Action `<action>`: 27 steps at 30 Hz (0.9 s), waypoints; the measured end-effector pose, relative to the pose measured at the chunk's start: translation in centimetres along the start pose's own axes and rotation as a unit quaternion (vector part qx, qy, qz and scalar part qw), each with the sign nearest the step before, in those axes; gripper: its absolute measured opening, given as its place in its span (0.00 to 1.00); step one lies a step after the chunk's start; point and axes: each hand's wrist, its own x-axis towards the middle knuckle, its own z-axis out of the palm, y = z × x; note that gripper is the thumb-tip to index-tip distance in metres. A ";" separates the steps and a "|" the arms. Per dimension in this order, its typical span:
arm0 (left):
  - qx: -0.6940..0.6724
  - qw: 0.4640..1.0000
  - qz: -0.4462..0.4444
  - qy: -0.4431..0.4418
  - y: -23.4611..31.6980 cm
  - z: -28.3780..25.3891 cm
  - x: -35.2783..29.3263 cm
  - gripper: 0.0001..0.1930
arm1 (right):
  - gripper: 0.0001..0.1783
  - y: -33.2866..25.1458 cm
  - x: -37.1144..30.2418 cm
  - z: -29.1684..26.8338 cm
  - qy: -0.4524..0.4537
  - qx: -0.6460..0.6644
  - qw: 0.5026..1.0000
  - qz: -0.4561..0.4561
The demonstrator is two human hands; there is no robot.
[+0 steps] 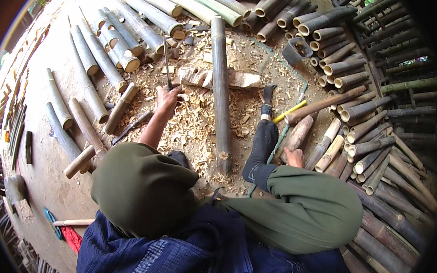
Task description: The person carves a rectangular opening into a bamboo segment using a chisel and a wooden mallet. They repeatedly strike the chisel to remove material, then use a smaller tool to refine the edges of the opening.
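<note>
My left hand (167, 98) is closed around a long, thin dark metal tool (167, 65), its straight blade pointing away from me. Whether it is a chisel or a knife I cannot tell. Right of that hand, a thick dark bamboo pole (221, 97) lies lengthwise, its far part resting across a rough wood block (245, 79). A small pale cut shows near its close end. Beside my bent right leg, my right hand (295, 158) is curled at the near end of a thick, worn wooden club (300, 133); my fingers are partly hidden.
Wood chips (198, 132) cover the ground around the pole. Cut bamboo lengths (95, 96) lie in rows at left and back. A large bamboo stack (346, 80) stands at right, near a grey plastic tub (297, 51). A dark blade-like tool (133, 127) lies left of my arm.
</note>
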 end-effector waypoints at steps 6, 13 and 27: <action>0.081 0.995 -0.035 -0.043 -4.1 3.0 -4.9 0.16 | 0.35 0.8 0.0 0.8 0.021 0.013 1.000 0.016; 0.110 0.982 -0.046 -0.149 -6.3 7.8 -5.7 0.22 | 0.34 -2.4 -2.9 -1.5 -0.007 0.075 0.996 0.042; 0.143 0.980 -0.005 -0.140 -7.8 9.6 -7.4 0.20 | 0.36 0.0 -1.3 -0.4 0.025 0.014 0.999 0.018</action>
